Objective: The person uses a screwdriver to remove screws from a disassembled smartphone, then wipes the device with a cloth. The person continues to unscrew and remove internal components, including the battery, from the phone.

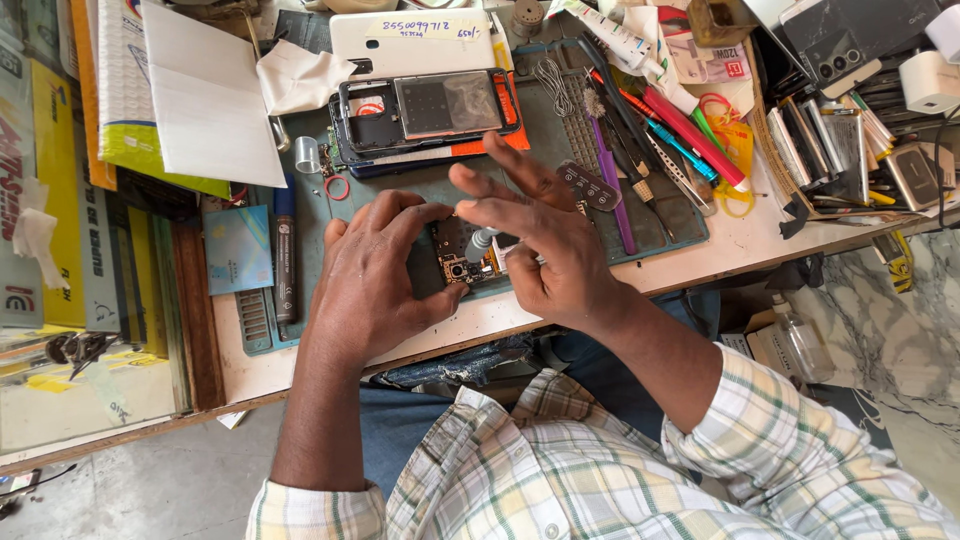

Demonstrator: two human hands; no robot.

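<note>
Checked sleeves frame my left hand (pixel 375 275), fingers pressed down on the opened phone (pixel 462 262) to pin it to the green mat (pixel 560 150), while my right hand (pixel 540 250) pinches a grey-handled screwdriver (pixel 481 243) upright over its circuit board, spare fingers spread clear

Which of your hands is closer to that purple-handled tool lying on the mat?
Right. The right hand lies just beside the purple-handled tool, its fingers spread toward it. The left hand sits farther away, over the circuit board.

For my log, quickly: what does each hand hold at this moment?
Left hand: closed on the circuit board, pressing it down.
Right hand: holds a small screwdriver, other fingers spread.
</note>
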